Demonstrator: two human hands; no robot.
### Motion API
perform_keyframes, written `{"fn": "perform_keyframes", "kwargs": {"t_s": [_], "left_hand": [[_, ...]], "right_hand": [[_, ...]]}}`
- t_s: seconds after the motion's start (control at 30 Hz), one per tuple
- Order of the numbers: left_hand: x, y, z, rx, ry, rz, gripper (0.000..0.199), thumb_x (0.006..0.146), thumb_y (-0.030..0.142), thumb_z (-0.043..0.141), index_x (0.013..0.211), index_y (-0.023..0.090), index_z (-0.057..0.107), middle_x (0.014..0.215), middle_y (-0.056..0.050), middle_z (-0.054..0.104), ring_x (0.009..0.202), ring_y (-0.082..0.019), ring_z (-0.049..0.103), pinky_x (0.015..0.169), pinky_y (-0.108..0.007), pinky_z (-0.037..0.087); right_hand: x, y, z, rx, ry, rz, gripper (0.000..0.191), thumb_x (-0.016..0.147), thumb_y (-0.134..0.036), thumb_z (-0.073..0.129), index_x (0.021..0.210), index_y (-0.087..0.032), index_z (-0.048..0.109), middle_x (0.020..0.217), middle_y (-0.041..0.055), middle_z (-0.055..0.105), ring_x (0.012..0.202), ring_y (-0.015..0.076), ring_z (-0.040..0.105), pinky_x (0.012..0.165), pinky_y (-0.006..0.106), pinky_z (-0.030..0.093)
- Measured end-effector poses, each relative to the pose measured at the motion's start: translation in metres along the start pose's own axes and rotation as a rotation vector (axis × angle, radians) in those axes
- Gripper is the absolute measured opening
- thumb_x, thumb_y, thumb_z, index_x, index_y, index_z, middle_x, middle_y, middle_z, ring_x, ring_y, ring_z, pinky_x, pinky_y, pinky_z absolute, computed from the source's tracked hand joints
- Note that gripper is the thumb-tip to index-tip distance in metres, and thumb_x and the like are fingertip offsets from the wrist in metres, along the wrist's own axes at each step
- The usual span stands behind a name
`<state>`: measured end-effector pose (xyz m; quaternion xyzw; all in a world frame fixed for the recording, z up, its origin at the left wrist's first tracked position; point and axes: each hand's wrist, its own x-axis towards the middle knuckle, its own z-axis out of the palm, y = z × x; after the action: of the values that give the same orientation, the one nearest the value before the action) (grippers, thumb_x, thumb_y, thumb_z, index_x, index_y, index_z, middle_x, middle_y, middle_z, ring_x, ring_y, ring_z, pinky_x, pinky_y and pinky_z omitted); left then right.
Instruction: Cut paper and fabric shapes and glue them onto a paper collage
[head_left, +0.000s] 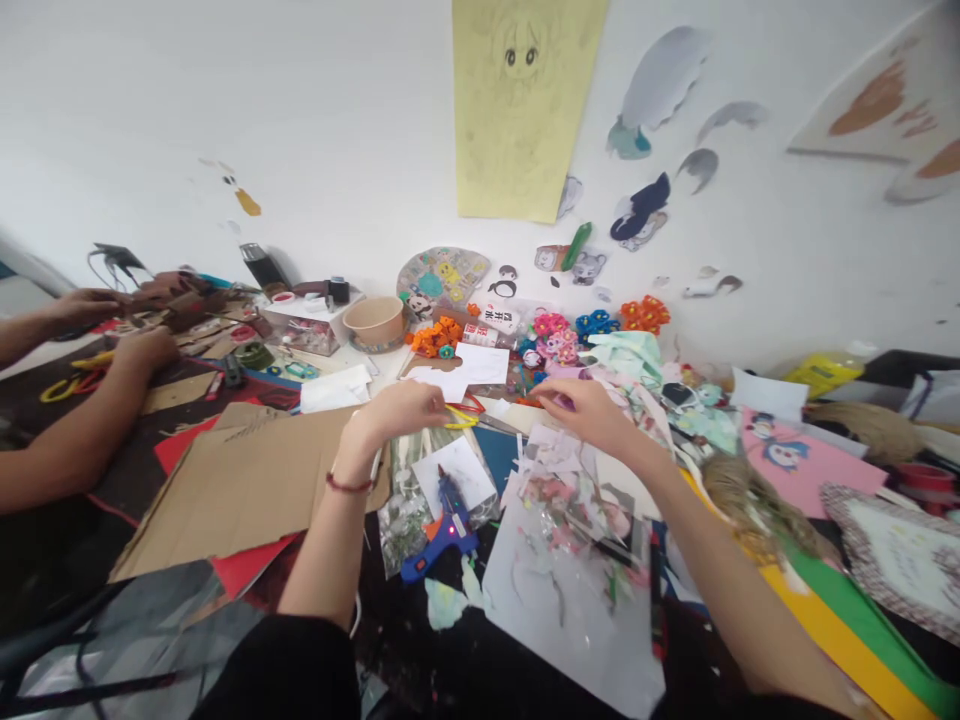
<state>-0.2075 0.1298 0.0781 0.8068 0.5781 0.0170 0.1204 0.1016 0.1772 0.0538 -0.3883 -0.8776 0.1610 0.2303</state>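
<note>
My left hand (pixel 405 408) hovers over the middle of the cluttered table, fingers curled together, and what they pinch, if anything, is hidden. Beside its fingertips lie scissors with yellow and red handles (pixel 463 416); I cannot tell whether they touch. My right hand (pixel 581 405) is across from it, thumb and fingers drawn together, with something too small to name between or under them. Below the left hand a blue glue gun (pixel 448 535) rests partly on a white card (pixel 437 462). Paper scraps and clear plastic (pixel 559 500) lie under the right hand on a white sheet (pixel 536 610).
Brown cardboard (pixel 232 490) lies left. Another person's hands (pixel 146 350) work at the far left. Against the wall stand a beige bowl (pixel 373 322), orange flowers (pixel 437 337) and pink flowers (pixel 555 338). Twine (pixel 750 495) and a pink card (pixel 806 460) are at right.
</note>
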Motion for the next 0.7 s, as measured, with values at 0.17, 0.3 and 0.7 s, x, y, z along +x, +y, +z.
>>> {"fn": "perform_keyframes", "kwargs": {"t_s": [0.17,0.3,0.7], "left_hand": [[-0.092,0.063,0.067,0.144,-0.042,-0.252,0.033,0.085,0.041,0.070,0.103,0.014,0.065,0.099,-0.012,0.071,0.093,-0.030,0.068,0.080,-0.038,0.049],[-0.130,0.085,0.122,0.186,0.030,-0.306,0.029,0.085,0.030,0.073,0.106,0.014,0.061,0.102,-0.012,0.070,0.100,-0.033,0.067,0.087,-0.044,0.049],[-0.152,0.050,0.149,0.014,0.654,-0.145,0.025,0.099,0.038,0.053,0.114,0.019,0.058,0.108,-0.007,0.068,0.096,-0.023,0.067,0.081,-0.031,0.049]], "right_hand": [[-0.094,-0.039,-0.023,0.056,-0.254,-0.028,0.028,0.099,-0.038,0.050,0.118,-0.027,0.068,0.116,0.0041,0.071,0.107,0.0218,0.065,0.092,0.035,0.049],[-0.157,-0.054,-0.014,0.081,-0.284,0.043,0.028,0.101,-0.037,0.046,0.120,-0.029,0.066,0.118,0.0028,0.069,0.110,0.0198,0.064,0.095,0.034,0.049],[-0.267,-0.070,0.102,-0.347,0.184,-0.084,0.029,0.101,-0.037,0.045,0.102,-0.017,0.066,0.103,0.0102,0.072,0.095,0.0283,0.067,0.082,0.043,0.051]]}}
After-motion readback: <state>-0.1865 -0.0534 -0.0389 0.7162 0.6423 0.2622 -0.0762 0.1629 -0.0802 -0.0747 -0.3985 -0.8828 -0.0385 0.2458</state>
